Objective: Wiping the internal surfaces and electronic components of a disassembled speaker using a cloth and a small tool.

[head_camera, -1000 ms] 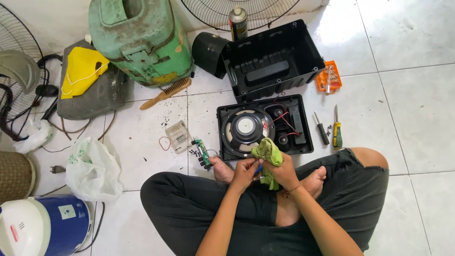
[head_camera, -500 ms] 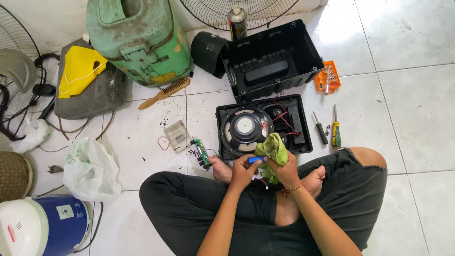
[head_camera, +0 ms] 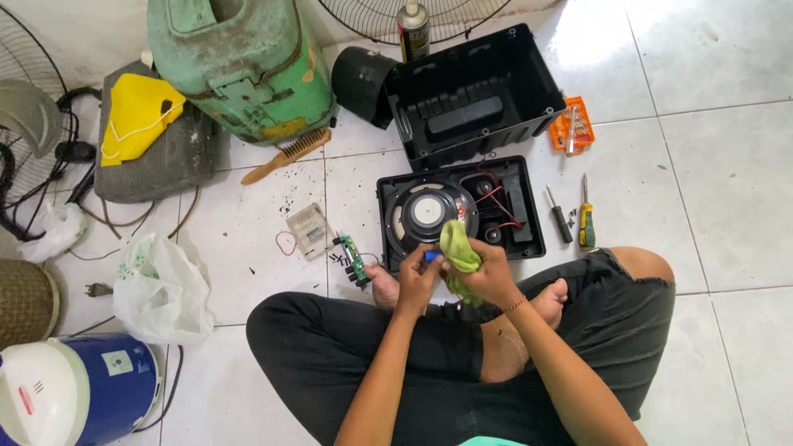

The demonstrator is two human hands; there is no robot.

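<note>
Left hand [head_camera: 415,277] pinched on small blue part [head_camera: 430,257], steadying it; right hand [head_camera: 487,272] closed around green cloth [head_camera: 459,248], pressed against it above speaker [head_camera: 429,216].

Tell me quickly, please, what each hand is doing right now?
Left hand: closed on a small blue part.
Right hand: gripping a green cloth.

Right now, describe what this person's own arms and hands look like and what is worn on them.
Both forearms are bare, with no sleeves in view and no gloves. The left hand wears nothing that shows. The right hand has a thin bracelet at the wrist. No rings or watch can be made out.
</note>
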